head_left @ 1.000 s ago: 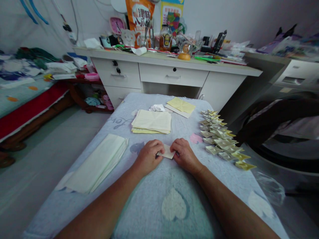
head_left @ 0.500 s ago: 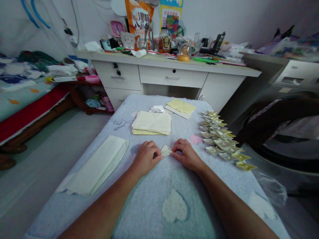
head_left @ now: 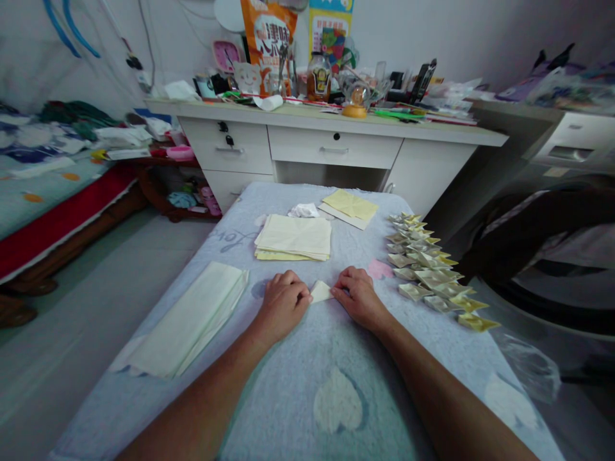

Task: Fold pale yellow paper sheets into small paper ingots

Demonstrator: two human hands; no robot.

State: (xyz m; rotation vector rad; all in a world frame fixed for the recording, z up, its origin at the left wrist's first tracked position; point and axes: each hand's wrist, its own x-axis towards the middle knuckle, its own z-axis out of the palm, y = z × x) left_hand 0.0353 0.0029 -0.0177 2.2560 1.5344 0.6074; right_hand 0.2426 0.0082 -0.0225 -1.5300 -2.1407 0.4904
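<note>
A small piece of folded paper (head_left: 320,292), pale cream and roughly triangular, lies between my hands on the cloth-covered table. My left hand (head_left: 287,298) pinches its left corner with curled fingers. On the other side, my right hand (head_left: 356,294) grips the right corner between thumb and fingers. Beyond them is a stack of cream paper sheets (head_left: 293,235). Several folded paper boats (head_left: 423,262) stand in rows to the right of my right hand. To the left of my left arm lies a long folded bundle of pale paper (head_left: 189,320).
Yellow and white sheets (head_left: 350,208) and a crumpled white tissue (head_left: 304,210) lie at the table's far end. Behind stands a white desk (head_left: 331,150) crowded with jars and packets. A washing machine (head_left: 571,153) is at the right, a bed (head_left: 62,192) at the left.
The folded paper now lies flatter, and its triangular face shows more plainly. My left fingers have closed in and turned down at its left corner; my right hand has barely shifted.
</note>
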